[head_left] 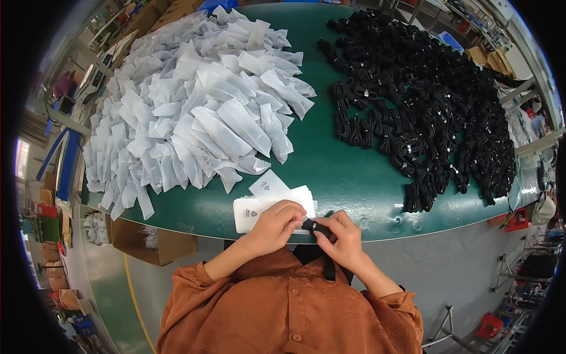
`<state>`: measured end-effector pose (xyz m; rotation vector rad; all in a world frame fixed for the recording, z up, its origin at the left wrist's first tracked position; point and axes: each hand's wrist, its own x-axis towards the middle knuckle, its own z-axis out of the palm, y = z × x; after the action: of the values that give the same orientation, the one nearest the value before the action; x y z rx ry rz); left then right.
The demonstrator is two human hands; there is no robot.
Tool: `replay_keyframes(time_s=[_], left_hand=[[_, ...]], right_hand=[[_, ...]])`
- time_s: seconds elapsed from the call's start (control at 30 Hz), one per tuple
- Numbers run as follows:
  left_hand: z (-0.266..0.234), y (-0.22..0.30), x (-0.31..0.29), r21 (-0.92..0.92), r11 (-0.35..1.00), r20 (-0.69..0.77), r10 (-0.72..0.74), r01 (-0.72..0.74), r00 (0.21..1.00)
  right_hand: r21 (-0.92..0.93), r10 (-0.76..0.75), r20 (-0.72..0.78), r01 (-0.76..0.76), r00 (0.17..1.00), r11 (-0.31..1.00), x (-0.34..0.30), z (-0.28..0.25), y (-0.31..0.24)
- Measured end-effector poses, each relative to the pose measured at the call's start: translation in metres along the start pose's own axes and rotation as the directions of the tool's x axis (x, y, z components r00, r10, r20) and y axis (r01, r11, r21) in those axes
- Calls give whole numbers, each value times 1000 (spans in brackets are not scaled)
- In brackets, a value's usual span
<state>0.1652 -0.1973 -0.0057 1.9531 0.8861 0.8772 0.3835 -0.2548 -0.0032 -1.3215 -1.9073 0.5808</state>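
Note:
My right hand [342, 239] grips a coiled black cable [318, 229] at the table's front edge. Close beside it, my left hand [275, 225] has its thumb and fingertips pinched together at the cable's left end; a small pale bit shows there, too small to name. Under and behind my left hand lies a stack of flat white bags [244, 213] with dark print, one of them turned askew on top. A large heap of filled whitish bags [206, 112] covers the left of the table, and many bundled black cables [418, 106] are piled on the right.
The green table [312, 156] shows between the two heaps. Below its left front edge stands an open cardboard box [150, 245] with a few whitish bags inside. Metal frames and shelves line both sides, and a red bin [489, 325] sits on the floor at right.

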Motion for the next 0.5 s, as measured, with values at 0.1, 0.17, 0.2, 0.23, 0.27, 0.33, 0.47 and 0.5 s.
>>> replay_keyframes(time_s=[0.1, 0.17, 0.2, 0.23, 0.27, 0.33, 0.47, 0.5], left_hand=[[-3, 6, 5, 80, 992, 36, 99, -102, 994], [-5, 11, 6, 113, 986, 66, 114, -121, 991], [-4, 14, 7, 143, 978, 59, 145, -152, 988], [-4, 17, 7, 173, 968, 53, 177, -183, 983], [-5, 19, 9, 173, 967, 53, 179, -185, 982], [-7, 22, 13, 193, 963, 18, 186, -186, 982], [-19, 22, 24, 140, 985, -79, 112, -100, 991], [-22, 22, 26, 140, 985, -79, 113, -102, 990]], right_hand=[[279, 300, 9, -291, 954, 915, 4, 7, -2], [584, 636, 447, -744, 629, 324, 14, -1, -8], [585, 637, 446, -743, 629, 325, 15, 0, -5], [672, 611, 525, -729, 593, 129, 15, 1, 1], [720, 567, 600, -690, 564, -76, 15, 1, 4], [763, 603, 433, -629, 670, 151, 14, 10, -9], [284, 67, -106, -34, 992, 958, 14, 8, -11], [52, -246, -143, 256, 959, 965, 18, 2, -11]])
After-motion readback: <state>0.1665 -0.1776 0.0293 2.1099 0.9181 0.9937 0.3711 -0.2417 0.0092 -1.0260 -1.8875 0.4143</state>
